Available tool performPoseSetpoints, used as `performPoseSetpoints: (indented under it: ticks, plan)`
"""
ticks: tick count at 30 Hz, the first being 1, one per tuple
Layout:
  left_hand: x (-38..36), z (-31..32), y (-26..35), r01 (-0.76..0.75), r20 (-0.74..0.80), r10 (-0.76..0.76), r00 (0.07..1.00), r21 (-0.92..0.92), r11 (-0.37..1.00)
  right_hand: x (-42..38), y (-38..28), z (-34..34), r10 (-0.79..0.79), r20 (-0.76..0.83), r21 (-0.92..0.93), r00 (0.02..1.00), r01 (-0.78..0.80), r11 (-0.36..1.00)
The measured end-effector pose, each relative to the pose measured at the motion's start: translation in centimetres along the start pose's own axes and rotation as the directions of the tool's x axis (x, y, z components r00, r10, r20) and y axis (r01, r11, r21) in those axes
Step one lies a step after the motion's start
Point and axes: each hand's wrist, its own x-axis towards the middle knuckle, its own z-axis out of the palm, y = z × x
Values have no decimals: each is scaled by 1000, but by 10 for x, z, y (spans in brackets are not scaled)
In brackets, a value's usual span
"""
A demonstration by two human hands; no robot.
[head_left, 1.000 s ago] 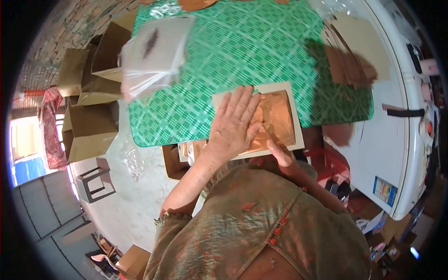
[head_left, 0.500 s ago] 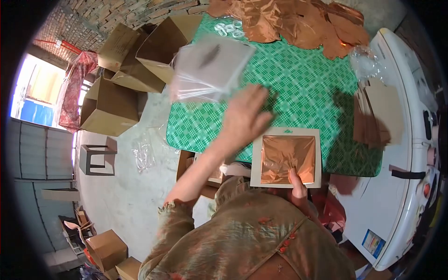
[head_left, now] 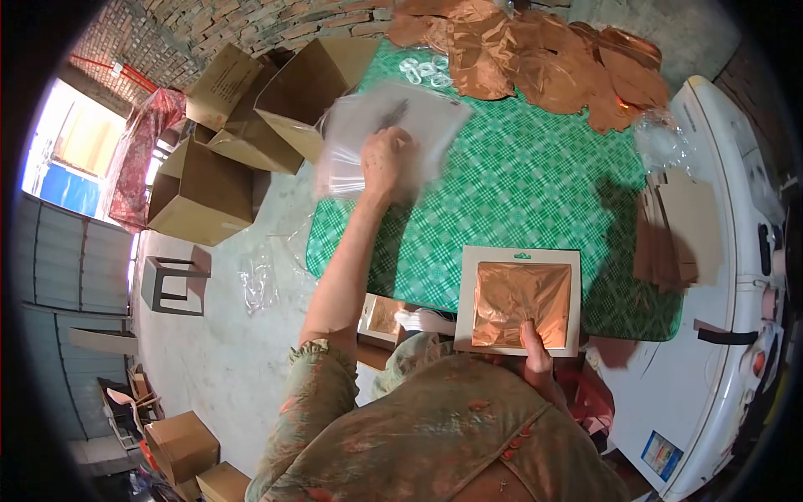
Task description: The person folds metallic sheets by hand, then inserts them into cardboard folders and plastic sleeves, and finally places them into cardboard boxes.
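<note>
My right hand [head_left: 538, 350] grips the lower edge of a flat cardboard box [head_left: 520, 253], thumb on its front. Shiny copper-coloured foil shows through the box's square window, and a hanger slot is cut in its top. Over at the table's left side, my left hand [head_left: 385, 163] rests on a pile of clear plastic bags [head_left: 439, 121]. Its fingers are curled and drawn together against the top bag. The fingertips are partly blurred. A dark mark shows through the bags just above that hand.
The table has a green checked cloth [head_left: 502, 180]. Copper-coloured foil sheets [head_left: 535, 58] and white rings [head_left: 427, 71] lie at its far edge. Flat cardboard pieces [head_left: 690, 226] rest on a white appliance [head_left: 661, 393] at right. Open cartons [head_left: 205, 192] and a stool [head_left: 173, 284] stand left.
My left hand has moved left and away from me, from above the tablecloth onto the plastic bags, its fingers closing. The right hand still holds the cardboard box. The view has shifted slightly.
</note>
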Motion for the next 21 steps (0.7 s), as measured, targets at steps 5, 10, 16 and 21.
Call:
performPoseSetpoints:
  ticks: [5, 10, 16, 21]
  plan:
    - [4, -3, -2, 161, 91, -149, 985, -132, 978, -5, -10, 6, 23, -2, -9, 1000, -23, 1000]
    - [-5, -8, 13, -91, -7, 91, 996, -30, 995, -2, -13, -3, -174, 131, 12, 976, 173, 985]
    - [-63, -10, 98, -428, 4, 428, 904, 14, 904, -11, -34, -8, -281, 68, -164, 957, 288, 943]
    - [-105, 5, 123, -379, 166, 400, 901, -145, 914, -16, -31, -20, -332, -44, -197, 942, 317, 928]
